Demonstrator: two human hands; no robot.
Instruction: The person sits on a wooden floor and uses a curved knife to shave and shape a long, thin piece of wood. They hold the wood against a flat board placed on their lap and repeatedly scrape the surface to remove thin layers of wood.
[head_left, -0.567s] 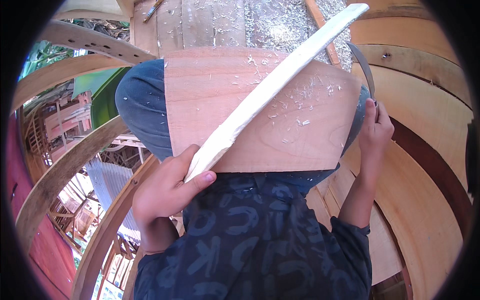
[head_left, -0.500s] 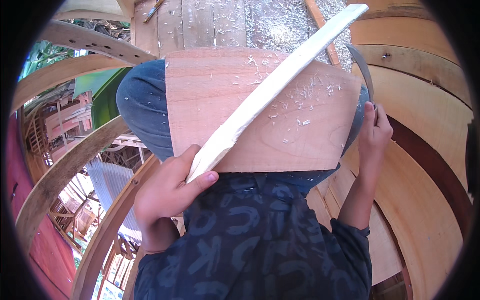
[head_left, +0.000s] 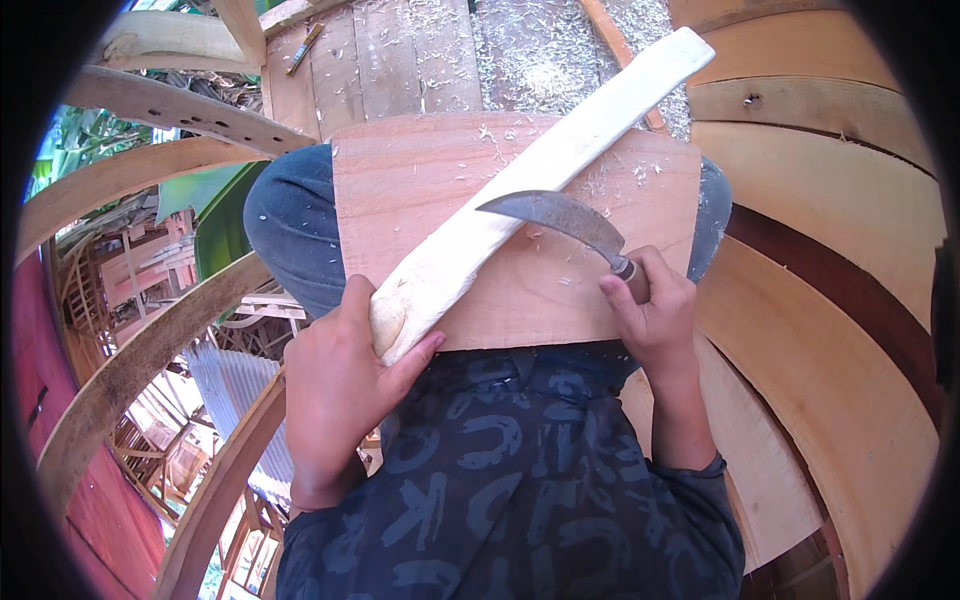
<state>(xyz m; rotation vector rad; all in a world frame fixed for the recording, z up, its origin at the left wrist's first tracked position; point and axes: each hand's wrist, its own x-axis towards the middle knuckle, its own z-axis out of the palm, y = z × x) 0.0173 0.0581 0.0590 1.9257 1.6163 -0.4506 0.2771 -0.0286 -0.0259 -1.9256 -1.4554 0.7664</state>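
Observation:
A long, pale, peeled wooden stick (head_left: 530, 185) slants from near my lap up to the far right, across a flat wooden board (head_left: 590, 290) on my legs. My left hand (head_left: 345, 375) is closed around the stick's near end. In my right hand (head_left: 655, 315) is a curved knife (head_left: 565, 215), gripped by its short dark handle. Its blade points left, and the tip overlaps the stick's right edge near the middle. Whether the blade touches the wood, I cannot tell. Small shavings lie on the board's right half.
Curved wooden planks (head_left: 810, 190) rise on my right, and bent wooden ribs (head_left: 150, 350) stand on my left. Shavings cover the plank floor (head_left: 540, 70) ahead, where a thin wooden strip (head_left: 610, 35) lies. A small brush (head_left: 304, 48) rests at the far left of the floor.
My right hand has brought the knife in from the far right to the stick. The stick has rolled, showing a broader face, and its far end has shifted slightly left and nearer.

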